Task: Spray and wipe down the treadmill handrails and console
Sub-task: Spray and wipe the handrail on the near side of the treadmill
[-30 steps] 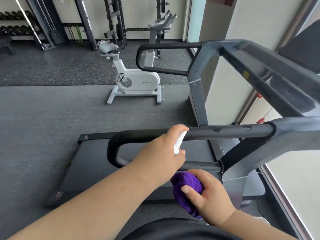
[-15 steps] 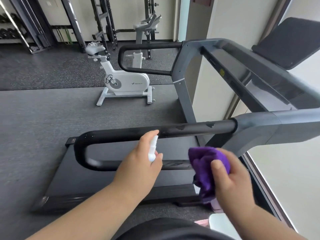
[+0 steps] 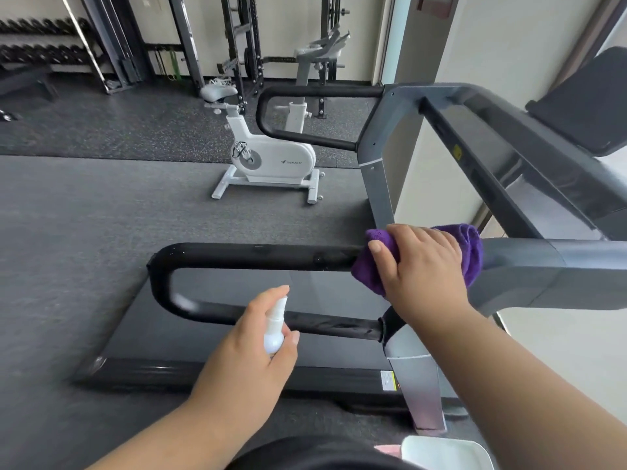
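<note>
We press our right hand (image 3: 419,266), fingers curled, over the purple cloth (image 3: 471,256) wrapped on the near black handrail (image 3: 258,256) of the treadmill, while our left hand (image 3: 251,347) grips the white spray bottle (image 3: 274,329) just below.

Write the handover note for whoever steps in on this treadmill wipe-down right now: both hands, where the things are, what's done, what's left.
Right hand: presses the purple cloth around the near handrail's upper bar, at the end next to the grey arm.
Left hand: holds the small white spray bottle upright, in front of the handrail's lower bar, index finger on the nozzle.
Done: the cloth is on the near handrail; whether the bar is already wet cannot be told.
Left: wipe along the upper bar and around the bend to the lower bar, then the far handrail and the console.
</note>
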`<action>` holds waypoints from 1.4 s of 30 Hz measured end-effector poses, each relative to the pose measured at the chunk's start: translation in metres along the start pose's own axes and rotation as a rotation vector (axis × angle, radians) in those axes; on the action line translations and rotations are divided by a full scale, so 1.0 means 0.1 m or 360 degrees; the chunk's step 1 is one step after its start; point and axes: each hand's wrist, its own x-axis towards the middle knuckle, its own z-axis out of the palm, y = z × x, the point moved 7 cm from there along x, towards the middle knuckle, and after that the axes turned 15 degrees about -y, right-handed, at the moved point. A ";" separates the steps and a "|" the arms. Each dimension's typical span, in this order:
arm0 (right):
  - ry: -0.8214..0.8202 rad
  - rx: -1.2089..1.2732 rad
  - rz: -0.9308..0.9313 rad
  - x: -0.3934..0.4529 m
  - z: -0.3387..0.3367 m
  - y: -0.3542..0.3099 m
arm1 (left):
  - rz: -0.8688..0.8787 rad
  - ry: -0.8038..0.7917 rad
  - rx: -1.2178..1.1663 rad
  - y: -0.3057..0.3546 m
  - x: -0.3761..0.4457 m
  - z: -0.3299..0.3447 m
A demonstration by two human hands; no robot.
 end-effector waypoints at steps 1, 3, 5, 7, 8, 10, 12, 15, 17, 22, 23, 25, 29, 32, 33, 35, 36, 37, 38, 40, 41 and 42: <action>-0.0015 0.0020 0.0003 0.04 0.00 -0.06 | -0.0017 0.0002 0.0004 -0.02 -0.01 -0.01; -0.0101 0.0124 -0.0018 0.14 0.02 -0.22 | -0.0021 0.0018 0.0018 -0.02 -0.03 -0.03; -0.0221 0.0168 -0.0076 0.22 0.11 -0.48 | -0.0003 0.0042 0.0013 0.01 -0.05 -0.03; -0.0296 0.0108 -0.0184 0.23 0.21 -0.79 | 0.0005 0.0056 0.0002 0.04 -0.05 -0.01; -0.0331 0.0044 -0.0239 0.23 0.26 -0.92 | 0.0004 0.0061 -0.0001 0.05 -0.04 0.01; -0.0449 -0.0174 -0.0334 0.21 0.39 -1.07 | -0.0011 0.0072 0.0003 0.07 -0.04 0.05; -0.0549 -0.0266 -0.0395 0.21 0.45 -1.02 | -0.0026 0.0069 0.0013 0.07 -0.03 0.09; -0.0584 -0.0230 -0.0367 0.21 0.32 -0.62 | -0.0017 0.0072 -0.0006 0.06 -0.03 0.09; -0.0527 -0.0259 -0.0288 0.16 0.19 -0.26 | -0.0018 0.0075 -0.0018 0.04 -0.04 0.05; -0.0371 -0.0279 -0.0225 0.12 0.12 -0.10 | -0.0084 0.0083 -0.0031 -0.05 -0.08 -0.02; -0.0385 -0.0285 -0.0244 0.15 0.15 -0.22 | -0.0077 0.0084 -0.0040 -0.04 -0.08 -0.02; -0.0435 -0.0306 -0.0307 0.23 0.23 -0.52 | -0.0056 0.0087 -0.0051 0.00 -0.07 -0.01; -0.0612 -0.0366 -0.0418 0.31 0.47 -0.93 | 0.0040 0.0026 -0.0020 0.14 0.00 0.13; -0.0721 -0.0263 -0.0428 0.31 0.40 -0.69 | 0.0122 -0.0030 0.0015 0.24 0.04 0.24; -0.0738 -0.0243 -0.0393 0.30 0.32 -0.52 | 0.0135 -0.0037 0.0014 0.26 0.05 0.26; -0.0757 -0.0244 -0.0305 0.26 0.17 -0.15 | 0.0147 -0.0026 0.0011 0.27 0.06 0.27; -0.0751 -0.0265 -0.0271 0.24 0.10 0.02 | 0.0152 -0.0017 0.0019 0.27 0.06 0.27; -0.0733 -0.0297 -0.0245 0.20 0.05 0.16 | 0.0159 -0.0007 0.0031 0.26 0.06 0.26; -0.0704 -0.0331 -0.0226 0.17 0.01 0.27 | 0.0170 0.0003 0.0043 0.26 0.05 0.25; -0.0626 -0.0415 -0.0214 0.10 -0.03 0.35 | 0.0193 0.0009 0.0054 0.25 0.04 0.21; -0.0594 -0.0460 -0.0216 0.09 -0.03 0.33 | 0.0198 0.0011 0.0056 0.24 0.03 0.19; -0.0576 -0.0490 -0.0217 0.09 -0.02 0.27 | 0.0198 0.0018 0.0054 0.22 0.03 0.17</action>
